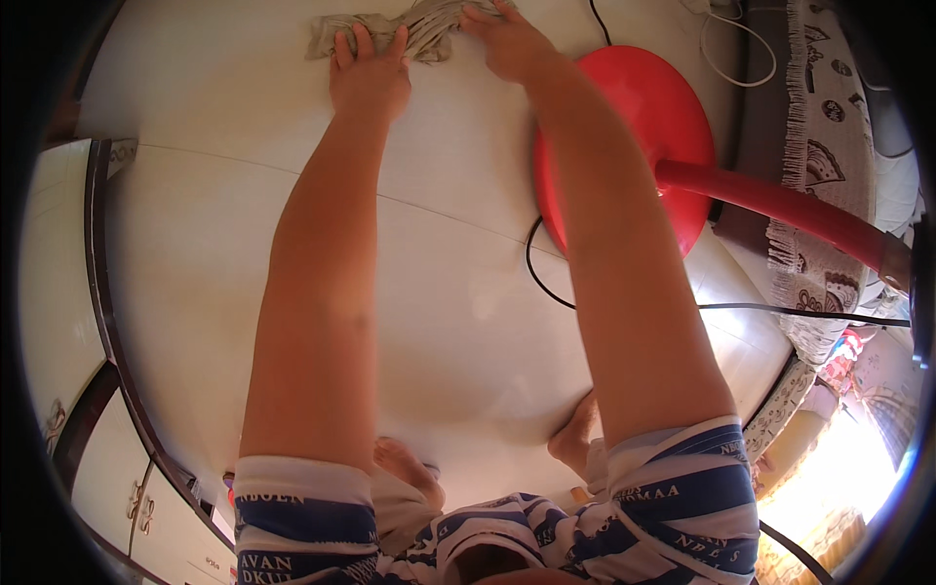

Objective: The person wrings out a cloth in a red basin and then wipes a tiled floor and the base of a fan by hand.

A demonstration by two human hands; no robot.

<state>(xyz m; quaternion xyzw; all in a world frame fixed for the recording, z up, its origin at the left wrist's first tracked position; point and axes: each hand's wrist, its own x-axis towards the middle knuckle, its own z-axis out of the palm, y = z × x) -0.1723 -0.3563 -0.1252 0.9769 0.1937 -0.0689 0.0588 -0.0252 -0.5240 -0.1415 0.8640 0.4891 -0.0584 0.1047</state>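
A crumpled greyish-beige cloth (431, 29) lies on the pale tiled floor (453, 307) at the top of the view. My left hand (369, 77) rests palm down with spread fingers on the cloth's left part, pressing it to the floor. At the cloth's right end is my right hand (508, 40), its fingertips touching the fabric; the fingers are partly cut off by the top edge, and whether they pinch it is not clear.
Beside my right arm stands a round red base (621, 95) with a red pole (775, 201). A black cable (537, 274) loops over the floor. White cabinets (62, 256) line the left. A sofa with a fringed patterned cover (826, 146) is at the right. My bare feet show below.
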